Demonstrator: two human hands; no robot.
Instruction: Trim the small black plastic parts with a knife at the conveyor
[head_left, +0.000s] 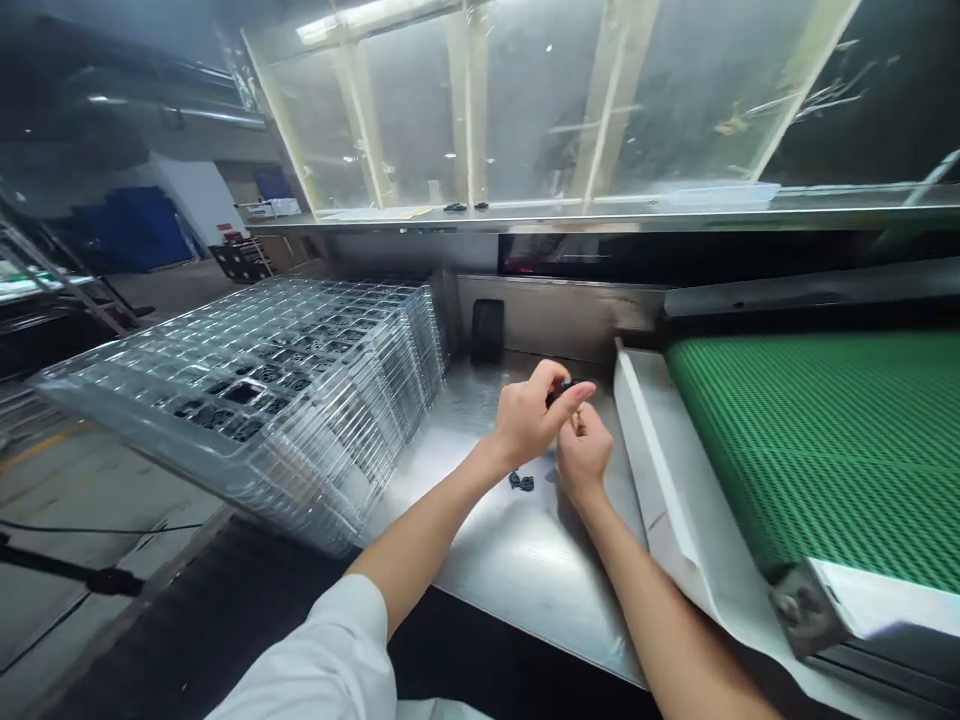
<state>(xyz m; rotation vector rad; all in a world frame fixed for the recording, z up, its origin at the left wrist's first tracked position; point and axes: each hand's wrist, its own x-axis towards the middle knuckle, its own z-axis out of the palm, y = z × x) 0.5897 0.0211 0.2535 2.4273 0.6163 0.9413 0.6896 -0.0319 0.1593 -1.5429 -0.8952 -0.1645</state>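
The left hand (529, 420) pinches a small black part (562, 392); the right hand (583, 452) stays narrow just below, its hold hidden. More black parts (523, 482) lie on the steel desk (510, 570).

The small black piece (564, 392) at the left hand (529, 415) is mostly hidden by its fingers, and the right hand (583, 450) blocks more, so its shape can't be made out. The dark bits (522, 481) on the steel counter (510, 560) are too small to tell, the dark shapes (241, 393) inside the clear plastic trays (315, 340) are blurred, and the white sleeve (315, 650) runs off the bottom edge
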